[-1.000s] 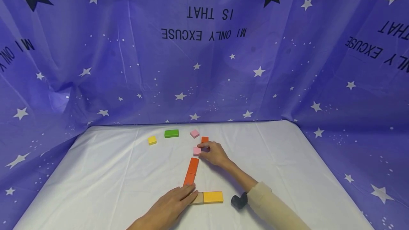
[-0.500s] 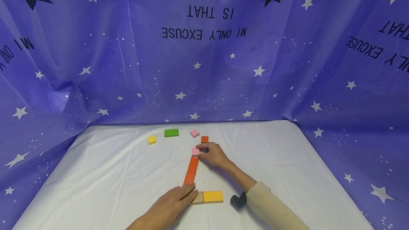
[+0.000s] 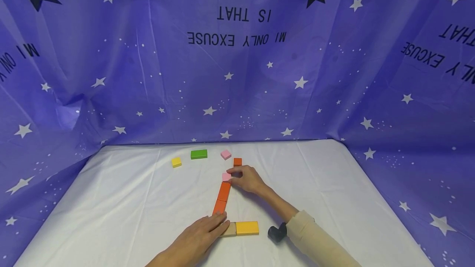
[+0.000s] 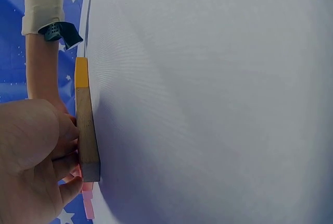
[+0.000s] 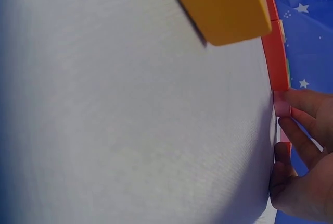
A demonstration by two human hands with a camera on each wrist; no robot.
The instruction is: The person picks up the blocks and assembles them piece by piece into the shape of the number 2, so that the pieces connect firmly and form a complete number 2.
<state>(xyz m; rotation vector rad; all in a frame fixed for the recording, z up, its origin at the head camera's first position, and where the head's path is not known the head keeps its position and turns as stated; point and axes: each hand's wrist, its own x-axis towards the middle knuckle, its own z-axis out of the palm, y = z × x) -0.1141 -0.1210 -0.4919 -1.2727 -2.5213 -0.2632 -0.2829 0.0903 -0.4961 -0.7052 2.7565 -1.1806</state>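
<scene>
In the head view my left hand (image 3: 200, 236) rests over the near end of a row of two red blocks (image 3: 224, 192) and the left part of a plain wooden block (image 3: 230, 229). Its fingers are fairly straight; the left wrist view shows them against the side of the wooden block (image 4: 87, 130). A yellow block (image 3: 247, 228) adjoins the wooden one on the right. My right hand (image 3: 249, 178) pinches a small pink block (image 3: 226, 177) at the far end of the red row. In the right wrist view this pink block (image 5: 282, 104) touches the red block's end.
Farther back on the white cloth lie a yellow block (image 3: 176, 162), a green block (image 3: 199, 154), another pink block (image 3: 226, 154) and a small red block (image 3: 237, 162). A dark device (image 3: 277, 233) sits at the right sleeve. A purple star-printed curtain (image 3: 237, 94) surrounds the table.
My right hand has moved the pink block slightly left and closer, up against the far end of the red row. The left hand has stayed in place.
</scene>
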